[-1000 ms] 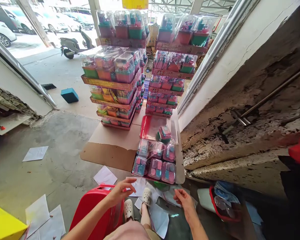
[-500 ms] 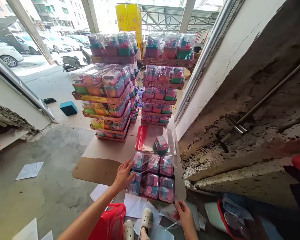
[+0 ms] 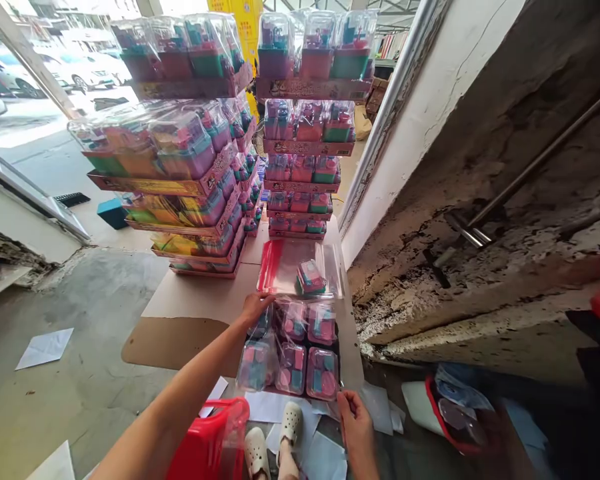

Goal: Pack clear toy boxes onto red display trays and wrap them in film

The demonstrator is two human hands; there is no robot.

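Plastic film point(image 3: 275, 350): clear and thin, lying over the tray point(image 3: 280, 395) of packed boxes; it probably sits best drawn level and taut, opposite corners worked together so no slack bunches between the lids.
Left hand point(image 3: 255, 309): reaches to the far left corner of the tray, fingers bent at the film's edge; whether they grip it or only press it, I cannot tell.
Right hand point(image 3: 357, 425): closed, thumb against fingers, seemingly pinching the film just beside the near right corner; a low, even pull should spare it from tearing.
Packed boxes point(image 3: 291, 369): six, in two rows of three (the far left one is partly behind the left hand), their tray lying on the cardboard sheet point(image 3: 175, 341).
Loose box point(image 3: 311, 277): one, on the red-and-clear plastic sheets point(image 3: 270, 263) just beyond the tray; best kept from being knocked.
Right stack point(image 3: 303, 147): five trays counted, one above another.
Left stack point(image 3: 175, 217): four trays in the front column; those behind are too hidden to count.
Red stool point(image 3: 205, 443): one, below the left arm.
Pale clogs point(image 3: 291, 421): two, on the person's feet.
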